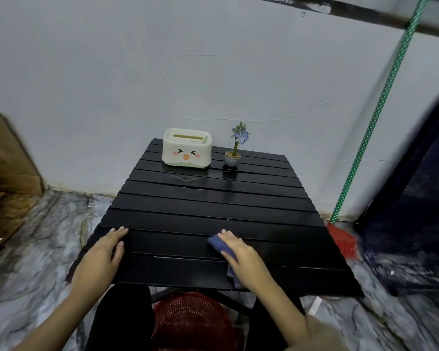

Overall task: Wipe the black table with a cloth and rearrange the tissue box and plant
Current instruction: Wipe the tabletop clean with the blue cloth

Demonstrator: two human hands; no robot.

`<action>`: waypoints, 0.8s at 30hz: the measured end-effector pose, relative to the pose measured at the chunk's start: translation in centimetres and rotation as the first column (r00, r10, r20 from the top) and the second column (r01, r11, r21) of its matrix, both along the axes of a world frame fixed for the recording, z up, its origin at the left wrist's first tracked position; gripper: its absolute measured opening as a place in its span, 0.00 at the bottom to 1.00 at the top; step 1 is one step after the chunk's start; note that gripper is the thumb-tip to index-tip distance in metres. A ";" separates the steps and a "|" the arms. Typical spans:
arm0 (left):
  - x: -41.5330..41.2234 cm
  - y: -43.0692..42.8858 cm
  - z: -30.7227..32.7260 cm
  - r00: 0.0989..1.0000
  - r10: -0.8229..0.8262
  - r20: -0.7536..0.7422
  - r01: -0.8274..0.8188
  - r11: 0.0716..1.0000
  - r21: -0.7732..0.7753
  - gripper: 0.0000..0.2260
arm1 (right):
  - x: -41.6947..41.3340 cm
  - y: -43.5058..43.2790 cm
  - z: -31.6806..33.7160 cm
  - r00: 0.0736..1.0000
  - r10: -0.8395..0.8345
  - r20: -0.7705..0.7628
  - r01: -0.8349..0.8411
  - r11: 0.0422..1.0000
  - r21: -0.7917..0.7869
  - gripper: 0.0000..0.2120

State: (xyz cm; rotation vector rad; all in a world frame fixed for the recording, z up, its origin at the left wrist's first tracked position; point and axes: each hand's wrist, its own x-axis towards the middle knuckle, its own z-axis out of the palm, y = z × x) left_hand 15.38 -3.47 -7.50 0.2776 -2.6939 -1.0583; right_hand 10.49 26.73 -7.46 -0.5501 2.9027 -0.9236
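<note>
A black slatted table [213,206] fills the middle of the view. At its far edge stands a cream tissue box [186,147] with a cartoon face, and just right of it a small potted plant [234,150] with a blue flower. My right hand [241,252] presses a dark blue cloth [219,245] flat on the near part of the table. My left hand [103,252] lies flat with spread fingers on the table's near left corner, holding nothing.
A broom with a green dotted handle [380,110] and red head [343,243] leans on the wall at right. A red mesh basket [193,323] sits under the table. Cardboard [8,158] lies at left. Dark fabric [416,198] hangs at far right.
</note>
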 end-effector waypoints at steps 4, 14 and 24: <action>-0.1 -0.6 -0.2 0.998 -0.055 0.006 0.055 0.998 -0.040 0.17 | 3.4 8.9 0.6 0.984 -0.177 0.019 0.177 0.984 -0.012 0.20; -0.2 -0.9 0.2 0.998 -0.063 -0.002 0.063 0.997 0.038 0.17 | -6.4 16.0 2.1 0.692 -0.708 -0.140 0.719 0.659 0.221 0.17; -0.2 -2.7 3.8 1.000 -0.007 -0.005 0.007 1.000 -0.015 0.16 | -7.0 -10.1 0.9 0.986 -0.147 -0.080 0.157 0.978 0.138 0.21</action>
